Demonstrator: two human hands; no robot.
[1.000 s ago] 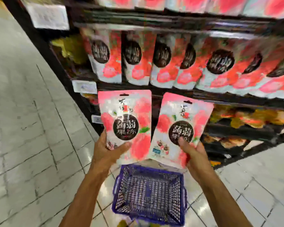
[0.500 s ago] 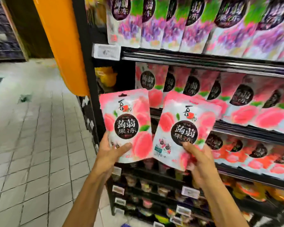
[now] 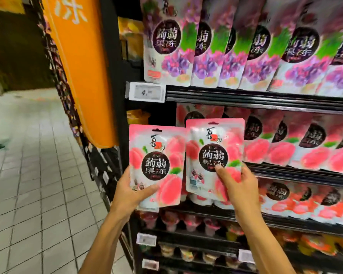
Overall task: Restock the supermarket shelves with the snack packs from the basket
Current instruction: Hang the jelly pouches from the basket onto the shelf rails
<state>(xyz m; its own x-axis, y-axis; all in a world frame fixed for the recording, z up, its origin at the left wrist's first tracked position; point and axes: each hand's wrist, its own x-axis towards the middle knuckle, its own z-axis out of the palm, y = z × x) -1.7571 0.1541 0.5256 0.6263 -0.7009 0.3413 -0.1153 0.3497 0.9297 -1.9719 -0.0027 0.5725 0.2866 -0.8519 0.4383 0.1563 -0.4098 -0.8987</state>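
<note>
We hold the left pack (image 3: 156,167) and the right pack (image 3: 214,155), both peach, upright and label-out just in front of the matching peach row (image 3: 305,143). Our left hand (image 3: 129,192) grips its pack by the lower corner; our right hand (image 3: 240,186) pinches its pack low on the face. That leaves the tops free, we judge, to slot into the dark gap (image 3: 160,115) at the row's left end.

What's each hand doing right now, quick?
Left hand: holding a pink peach snack pack by its lower edge.
Right hand: holding a second pink pack, thumb on its front.
</note>
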